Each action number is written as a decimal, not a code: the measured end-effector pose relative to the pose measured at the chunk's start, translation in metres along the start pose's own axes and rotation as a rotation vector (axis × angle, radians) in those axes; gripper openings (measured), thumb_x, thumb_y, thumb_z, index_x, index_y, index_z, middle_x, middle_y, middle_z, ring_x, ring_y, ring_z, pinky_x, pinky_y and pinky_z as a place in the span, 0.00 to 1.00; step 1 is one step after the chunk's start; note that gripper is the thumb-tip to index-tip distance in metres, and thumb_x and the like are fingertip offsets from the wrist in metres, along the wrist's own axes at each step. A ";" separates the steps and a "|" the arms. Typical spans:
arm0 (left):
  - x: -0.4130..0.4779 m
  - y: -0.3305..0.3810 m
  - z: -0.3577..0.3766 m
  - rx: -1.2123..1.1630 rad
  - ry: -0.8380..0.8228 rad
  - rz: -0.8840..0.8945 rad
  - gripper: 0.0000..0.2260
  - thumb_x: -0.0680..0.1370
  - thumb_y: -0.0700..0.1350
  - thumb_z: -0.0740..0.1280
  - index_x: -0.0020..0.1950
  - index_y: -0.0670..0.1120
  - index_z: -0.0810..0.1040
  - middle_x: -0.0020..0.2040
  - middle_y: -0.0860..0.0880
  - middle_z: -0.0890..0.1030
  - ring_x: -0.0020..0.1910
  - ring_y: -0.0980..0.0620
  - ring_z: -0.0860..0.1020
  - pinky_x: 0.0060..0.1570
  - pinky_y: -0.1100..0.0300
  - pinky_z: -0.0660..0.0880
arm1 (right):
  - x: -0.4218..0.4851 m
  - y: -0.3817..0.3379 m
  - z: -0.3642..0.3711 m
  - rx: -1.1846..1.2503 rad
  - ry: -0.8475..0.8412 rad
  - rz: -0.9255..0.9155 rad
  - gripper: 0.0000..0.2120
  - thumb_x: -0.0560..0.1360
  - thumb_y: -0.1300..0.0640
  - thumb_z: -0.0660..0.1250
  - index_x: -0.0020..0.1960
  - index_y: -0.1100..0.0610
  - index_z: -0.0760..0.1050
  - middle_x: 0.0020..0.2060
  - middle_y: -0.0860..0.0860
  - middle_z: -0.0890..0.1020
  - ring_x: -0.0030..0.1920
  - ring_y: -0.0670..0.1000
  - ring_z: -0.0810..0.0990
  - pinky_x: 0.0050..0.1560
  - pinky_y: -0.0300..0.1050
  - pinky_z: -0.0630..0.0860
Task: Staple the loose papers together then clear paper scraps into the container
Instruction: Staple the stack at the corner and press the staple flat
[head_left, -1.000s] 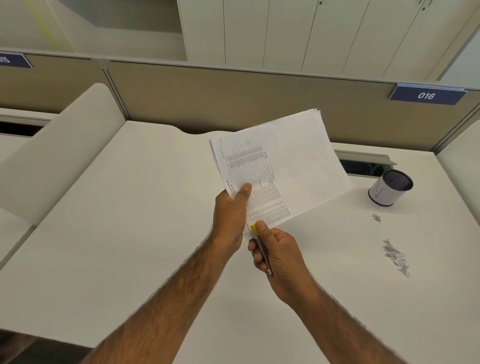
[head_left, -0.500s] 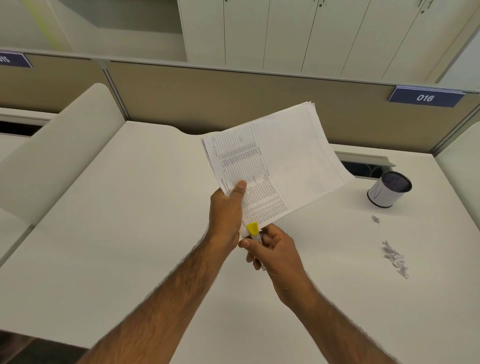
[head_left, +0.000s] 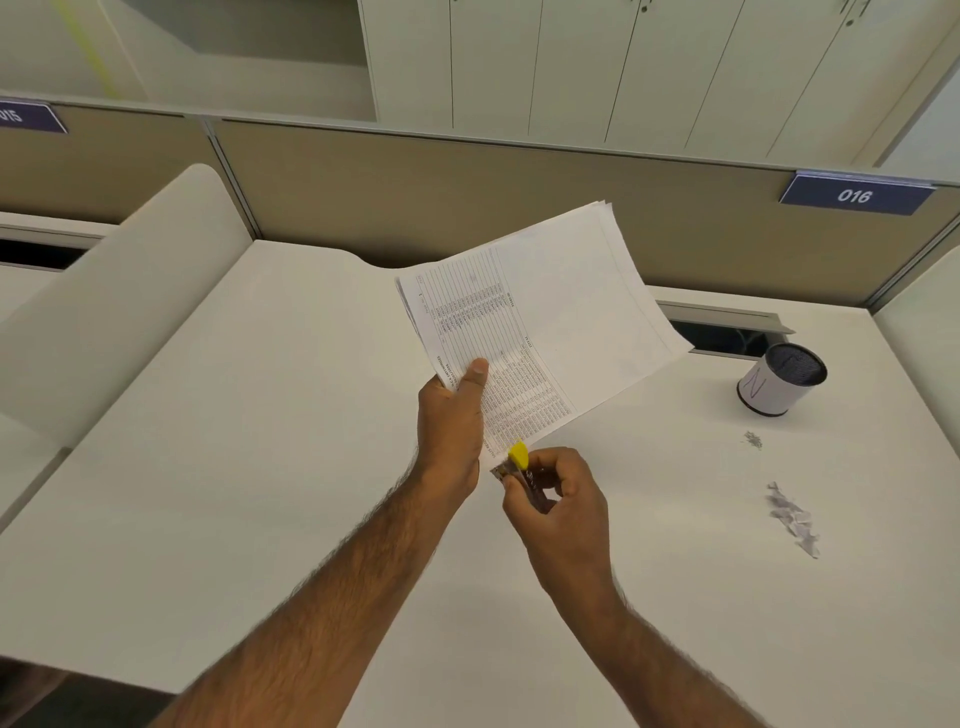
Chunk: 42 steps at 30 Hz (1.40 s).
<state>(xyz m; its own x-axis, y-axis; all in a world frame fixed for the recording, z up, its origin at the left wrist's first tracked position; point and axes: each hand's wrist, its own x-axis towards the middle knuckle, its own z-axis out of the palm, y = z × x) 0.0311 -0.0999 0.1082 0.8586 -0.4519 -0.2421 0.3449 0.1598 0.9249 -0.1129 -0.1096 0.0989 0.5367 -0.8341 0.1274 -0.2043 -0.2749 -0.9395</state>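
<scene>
Left hand (head_left: 452, 426) is gripping a stack of white printed paper sheets (head_left: 540, 332) by its near-left edge, thumb lying on the top sheet; the stack is being held above the white counter (head_left: 260, 467), tilted, fanning away to the far right; top sheet is showing rows of small tabular print, too fine to read. Right hand (head_left: 563, 512) is closing around a small stapler with a yellow tip and dark metal body (head_left: 519, 465); the yellow tip is touching the near corner of the stack, just right of the left hand; whether the stapler's mouth is pressed together, I cannot tell. A white cylindrical container with a dark mesh inside (head_left: 782, 382) is standing upright at the far right of the counter, well apart from both hands; a pile of small white paper scraps (head_left: 792, 517) is lying on the counter nearer than the container; a smaller grey speck cluster (head_left: 753, 440) is lying between the pile and the container.
</scene>
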 end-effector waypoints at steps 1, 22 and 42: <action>0.001 0.001 0.000 -0.010 -0.003 -0.002 0.09 0.82 0.49 0.68 0.62 0.53 0.81 0.53 0.52 0.88 0.50 0.50 0.87 0.46 0.48 0.85 | 0.000 0.000 -0.001 0.021 0.005 0.007 0.10 0.72 0.59 0.75 0.48 0.48 0.77 0.43 0.44 0.81 0.47 0.43 0.79 0.44 0.39 0.80; 0.025 -0.009 -0.056 -0.094 0.074 -0.097 0.06 0.82 0.46 0.69 0.55 0.54 0.84 0.52 0.54 0.88 0.49 0.52 0.87 0.41 0.53 0.85 | 0.097 0.086 -0.070 0.662 -0.202 0.758 0.13 0.79 0.52 0.63 0.55 0.58 0.83 0.45 0.59 0.83 0.41 0.55 0.82 0.39 0.46 0.74; 0.050 -0.042 -0.141 0.120 -0.154 -0.308 0.16 0.76 0.51 0.71 0.62 0.49 0.83 0.59 0.46 0.87 0.55 0.45 0.86 0.42 0.54 0.85 | 0.287 0.174 -0.050 -0.900 -0.377 -0.032 0.15 0.77 0.60 0.70 0.63 0.56 0.78 0.57 0.59 0.77 0.57 0.60 0.76 0.59 0.51 0.74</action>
<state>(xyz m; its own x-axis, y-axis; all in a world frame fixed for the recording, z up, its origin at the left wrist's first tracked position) 0.1132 -0.0058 0.0159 0.6513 -0.5911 -0.4759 0.5236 -0.1039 0.8456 -0.0349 -0.4210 -0.0122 0.7477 -0.6550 -0.1089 -0.6497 -0.6879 -0.3235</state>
